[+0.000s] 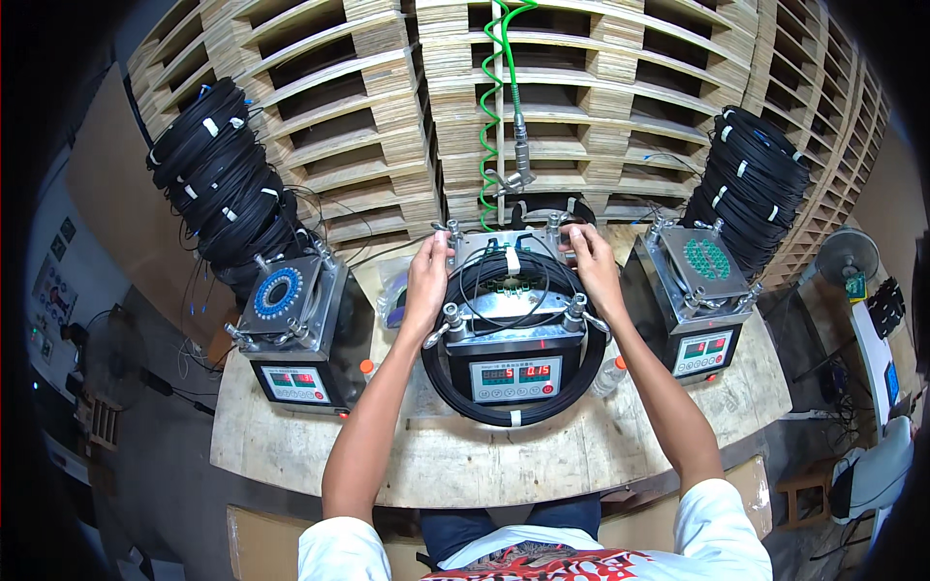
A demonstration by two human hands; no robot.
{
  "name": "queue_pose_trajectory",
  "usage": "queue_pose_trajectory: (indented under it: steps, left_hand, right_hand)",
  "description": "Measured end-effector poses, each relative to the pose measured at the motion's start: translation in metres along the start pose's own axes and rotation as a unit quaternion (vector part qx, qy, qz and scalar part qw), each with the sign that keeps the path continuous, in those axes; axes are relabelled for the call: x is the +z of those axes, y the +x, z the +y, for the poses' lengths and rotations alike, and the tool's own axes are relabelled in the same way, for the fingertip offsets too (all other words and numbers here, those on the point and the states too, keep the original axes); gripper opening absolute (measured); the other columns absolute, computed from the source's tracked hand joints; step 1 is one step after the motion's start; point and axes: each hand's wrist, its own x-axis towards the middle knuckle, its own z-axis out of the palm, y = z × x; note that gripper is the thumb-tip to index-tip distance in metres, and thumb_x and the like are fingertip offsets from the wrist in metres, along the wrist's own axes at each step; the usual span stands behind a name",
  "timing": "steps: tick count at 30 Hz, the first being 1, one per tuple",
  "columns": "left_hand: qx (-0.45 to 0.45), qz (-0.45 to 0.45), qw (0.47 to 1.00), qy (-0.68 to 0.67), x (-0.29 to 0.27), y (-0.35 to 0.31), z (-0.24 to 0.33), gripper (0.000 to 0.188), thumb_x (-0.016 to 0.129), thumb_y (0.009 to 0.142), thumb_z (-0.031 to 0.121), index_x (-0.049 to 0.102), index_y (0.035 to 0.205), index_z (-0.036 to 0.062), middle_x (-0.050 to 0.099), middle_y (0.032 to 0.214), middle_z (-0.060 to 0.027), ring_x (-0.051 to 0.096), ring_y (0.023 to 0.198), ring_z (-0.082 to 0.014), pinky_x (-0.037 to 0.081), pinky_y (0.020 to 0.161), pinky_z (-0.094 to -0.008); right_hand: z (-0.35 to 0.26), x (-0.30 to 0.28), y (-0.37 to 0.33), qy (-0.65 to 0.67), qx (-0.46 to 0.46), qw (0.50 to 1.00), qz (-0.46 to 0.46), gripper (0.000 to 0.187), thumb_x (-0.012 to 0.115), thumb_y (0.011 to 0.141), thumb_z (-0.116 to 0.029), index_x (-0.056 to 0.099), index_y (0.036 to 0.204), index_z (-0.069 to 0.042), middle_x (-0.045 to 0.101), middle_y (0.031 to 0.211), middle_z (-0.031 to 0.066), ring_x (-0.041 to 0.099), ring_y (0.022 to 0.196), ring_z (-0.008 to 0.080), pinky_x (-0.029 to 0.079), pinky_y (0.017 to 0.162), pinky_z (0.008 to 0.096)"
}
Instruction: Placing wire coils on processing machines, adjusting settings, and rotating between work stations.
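Note:
A polishing machine with a metal top (513, 334) and a lit digital panel stands before me at the middle of the table. A coil of black cable (516, 417) hangs over its front and loops round the panel, bound with white ties. Up at the machine's far left corner, my left hand (426, 283) has its fingers closed at a metal clamp handle (439, 228). My right hand (594, 269) is likewise closed at the far right clamp (554, 225). The fingers partly hide both handles. Thin cable ends and connectors lie over the machine's top.
Similar machines stand at left (295, 334) and right (699, 300) on the wooden table (484, 465). Behind them rise stacks of black cable coils (223, 184) (751, 194). A green coiled air hose (491, 97) with a metal air gun (523, 165) hangs before wooden pallets (339, 87). Bottles flank the middle machine.

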Motion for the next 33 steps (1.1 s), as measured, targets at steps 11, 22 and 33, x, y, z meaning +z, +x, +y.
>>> queue_pose_trajectory:
  steps: [11,22,33]
  left_hand:
    - [0.005,0.012,1.0,-0.026,-0.001,0.002,-0.006,0.056,0.046,0.106,0.048,0.058,0.134,0.0011,0.067,0.099,-0.0092,0.061,0.082,-0.0145,0.051,0.076,-0.0297]
    - [-0.004,0.002,1.0,0.008,0.001,0.001,0.0,0.052,0.044,0.106,0.046,0.062,0.129,0.0029,0.065,0.094,-0.0062,0.054,0.073,-0.0116,0.047,0.072,-0.0278]
    - [-0.002,0.001,1.0,-0.005,0.001,0.0,-0.002,0.054,0.045,0.106,0.047,0.066,0.123,0.0009,0.066,0.093,-0.0079,0.058,0.077,-0.0132,0.048,0.072,-0.0295]
  right_hand:
    - [-0.005,0.003,0.0,0.011,0.031,0.999,-0.005,0.04,0.05,0.106,-0.037,0.059,0.128,-0.005,0.063,0.097,0.0051,0.059,0.09,0.0115,0.05,0.077,0.0257]
    - [0.003,-0.001,0.003,-0.046,-0.009,0.999,-0.01,0.041,0.05,0.106,-0.036,0.056,0.136,-0.009,0.062,0.095,0.0045,0.06,0.095,0.0121,0.051,0.077,0.0291]
    - [0.001,0.001,0.001,0.0,0.022,1.0,-0.018,0.043,0.049,0.107,-0.035,0.055,0.14,-0.01,0.064,0.096,0.0054,0.058,0.078,0.0095,0.051,0.073,0.026]
